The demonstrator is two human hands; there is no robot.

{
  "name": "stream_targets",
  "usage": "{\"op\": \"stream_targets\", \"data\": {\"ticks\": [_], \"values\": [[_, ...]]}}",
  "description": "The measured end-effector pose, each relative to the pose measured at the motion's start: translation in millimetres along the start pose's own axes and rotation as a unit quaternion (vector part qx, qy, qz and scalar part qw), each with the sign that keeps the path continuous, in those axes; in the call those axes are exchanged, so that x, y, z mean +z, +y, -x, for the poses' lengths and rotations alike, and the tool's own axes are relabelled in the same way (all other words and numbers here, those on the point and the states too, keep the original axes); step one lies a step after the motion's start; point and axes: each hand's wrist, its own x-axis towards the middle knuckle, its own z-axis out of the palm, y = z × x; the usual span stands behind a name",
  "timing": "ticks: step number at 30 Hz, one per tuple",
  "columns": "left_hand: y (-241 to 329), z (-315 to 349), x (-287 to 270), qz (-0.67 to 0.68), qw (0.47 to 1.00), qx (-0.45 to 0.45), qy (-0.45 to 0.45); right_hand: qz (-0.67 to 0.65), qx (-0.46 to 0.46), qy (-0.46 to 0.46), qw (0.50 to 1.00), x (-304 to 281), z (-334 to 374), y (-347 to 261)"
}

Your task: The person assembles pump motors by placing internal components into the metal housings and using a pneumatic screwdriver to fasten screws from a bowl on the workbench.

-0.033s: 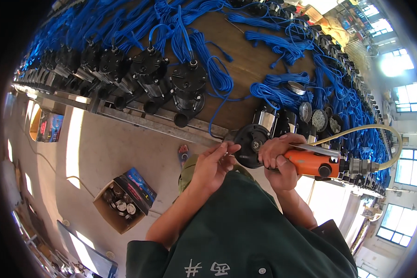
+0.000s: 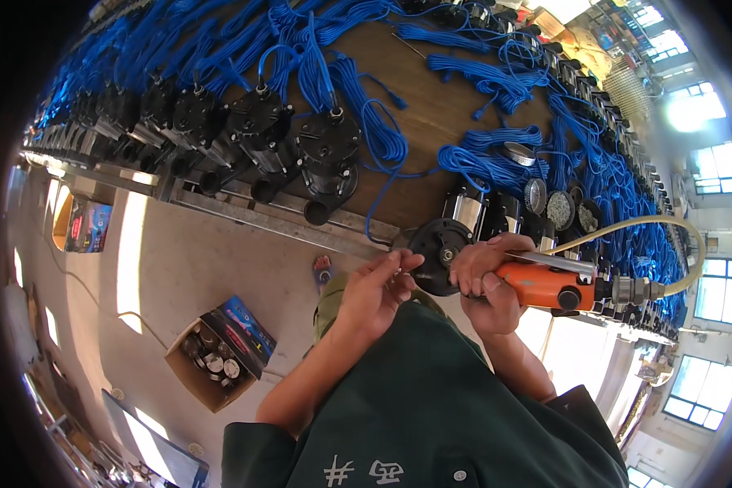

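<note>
An orange air tool (image 2: 538,285) in the right hand (image 2: 490,275), just beside a round black pump base (image 2: 433,276) at the edge of the bench (image 2: 419,134).
The right grip is clamped around the tool, hiding its front end; the left hand (image 2: 374,297), fingers bent, is left of the base, its fingertips too unclear to tell apart from together.

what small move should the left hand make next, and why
Probably bring the left hand in to the black pump end: its fingers are bent close beside that round face, while the right hand grips the orange pneumatic tool nearby. Whether the left pinches a small part is unclear.
</note>
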Motion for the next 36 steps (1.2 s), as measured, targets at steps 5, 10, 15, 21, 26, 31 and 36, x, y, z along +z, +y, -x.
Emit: {"op": "stream_targets", "data": {"ticks": [5, 10, 15, 21, 26, 31, 36], "values": [[-0.4, 4.8, 16.6, -0.003, 0.999, -0.023, -0.027, -0.035, -0.006, 0.016, 0.999, 6.9, -3.3, -0.1], [-1.8, 6.1, 20.2, 0.018, 0.999, -0.031, -0.028, -0.054, -0.005, 0.004, 0.999, 2.2, -3.5, 0.7], [-2.1, 5.8, 25.2, 0.016, 0.999, -0.027, -0.007, -0.051, -0.004, 0.004, 0.999, 0.0, -4.0, 1.8], [-1.7, 2.3, 24.8, 0.013, 0.999, -0.029, -0.035, -0.042, -0.005, 0.010, 0.999, -2.8, -3.2, 4.7], [-1.6, 0.8, 22.0, -0.007, 0.998, -0.021, -0.051, -0.025, -0.015, 0.026, 0.999, -1.3, -5.6, 2.4], [-3.6, 0.7, 24.0, -0.044, 0.998, -0.015, -0.036, -0.012, -0.032, 0.018, 0.999, -4.8, -7.3, 4.9], [3.0, -7.2, 23.0, -0.230, 0.971, 0.057, -0.028, 0.003, -0.050, 0.008, 0.999, -11.5, -11.7, 11.2]]}}
